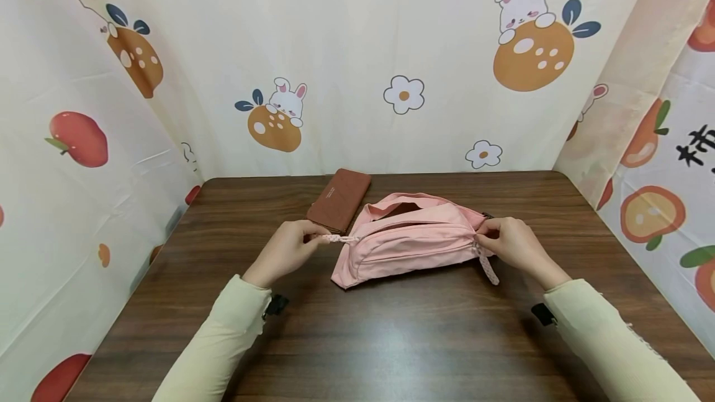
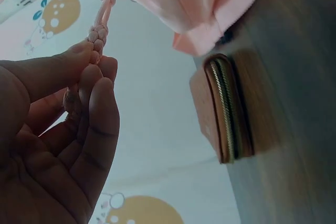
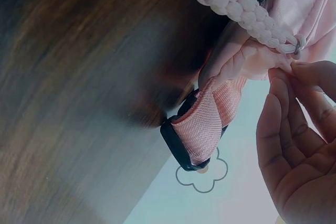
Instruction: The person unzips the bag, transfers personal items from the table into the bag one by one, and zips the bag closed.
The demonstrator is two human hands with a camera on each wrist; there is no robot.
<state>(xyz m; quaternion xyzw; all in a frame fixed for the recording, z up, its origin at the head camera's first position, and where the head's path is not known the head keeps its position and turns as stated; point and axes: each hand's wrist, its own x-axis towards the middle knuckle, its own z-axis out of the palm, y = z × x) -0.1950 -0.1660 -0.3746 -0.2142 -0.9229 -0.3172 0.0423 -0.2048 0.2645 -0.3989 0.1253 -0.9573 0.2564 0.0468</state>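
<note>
A pink waist bag [image 1: 416, 244] lies on the table, its top pocket gaping along the zipper. At its left end, my left hand [image 1: 289, 247] pinches a braided zipper pull [image 1: 337, 238], drawn out straight from the bag; the left wrist view shows the braid [image 2: 98, 34] between thumb and fingers. My right hand [image 1: 511, 242] pinches the fabric at the bag's right end between thumb and fingertips. Beside those fingertips another braided pull [image 1: 488, 267] hangs loose. A black buckle [image 3: 184, 142] on a pink strap [image 3: 202, 127] shows near the right hand.
A brown zip wallet [image 1: 339, 199] lies behind the bag's left end, close to the left hand. The dark wooden table [image 1: 391, 346] reaches back to a printed curtain [image 1: 357, 48], with more curtain at both sides.
</note>
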